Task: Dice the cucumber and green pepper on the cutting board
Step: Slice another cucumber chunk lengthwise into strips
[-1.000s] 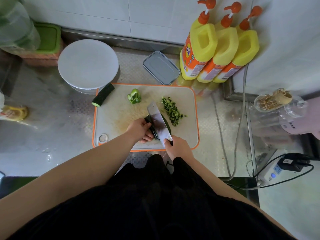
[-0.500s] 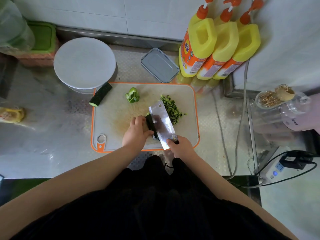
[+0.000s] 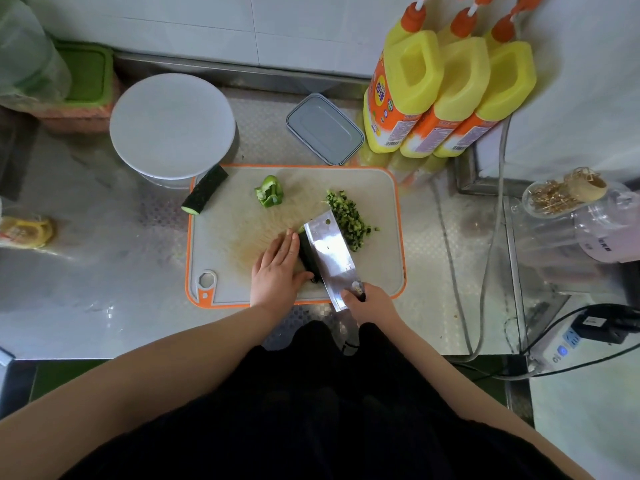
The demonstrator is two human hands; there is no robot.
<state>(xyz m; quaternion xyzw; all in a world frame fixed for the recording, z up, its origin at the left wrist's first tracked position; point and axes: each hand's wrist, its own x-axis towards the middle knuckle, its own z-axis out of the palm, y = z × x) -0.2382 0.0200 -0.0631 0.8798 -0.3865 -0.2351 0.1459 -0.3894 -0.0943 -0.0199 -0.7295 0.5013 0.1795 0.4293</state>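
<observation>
- Presently slicing lengthwise: cucumber piece (image 3: pixel 308 256) lying mid-board on the cutting board (image 3: pixel 381 271), long axis running from far-left to near-right, same line as the cleaver blade (image 3: pixel 329 252).
- Pressing down on that piece with the left hand (image 3: pixel 277 271), fingers straight and close together, lying flat along its left flank, fingertips pointing away from the body.
- Gripping the cleaver handle with the right hand (image 3: pixel 370 303), fingers curled round it at the near board edge; blade standing just right of the cucumber piece, touching or nearly so, exact contact not readable.
- Sitting between the two hands, then: left hand touching it, right hand reaching it only through the blade.
- Judging the coming cut as turning on the narrow margin between blade edge and left fingertips; both running parallel, so any drift leftward risking the fingers.
- Resting beyond the blade, to the right: diced cucumber pile (image 3: pixel 349 220).
- Waiting uncut: second cucumber chunk (image 3: pixel 204 194) hanging over the far-left corner, green pepper piece (image 3: pixel 269 192) at the far edge.
</observation>
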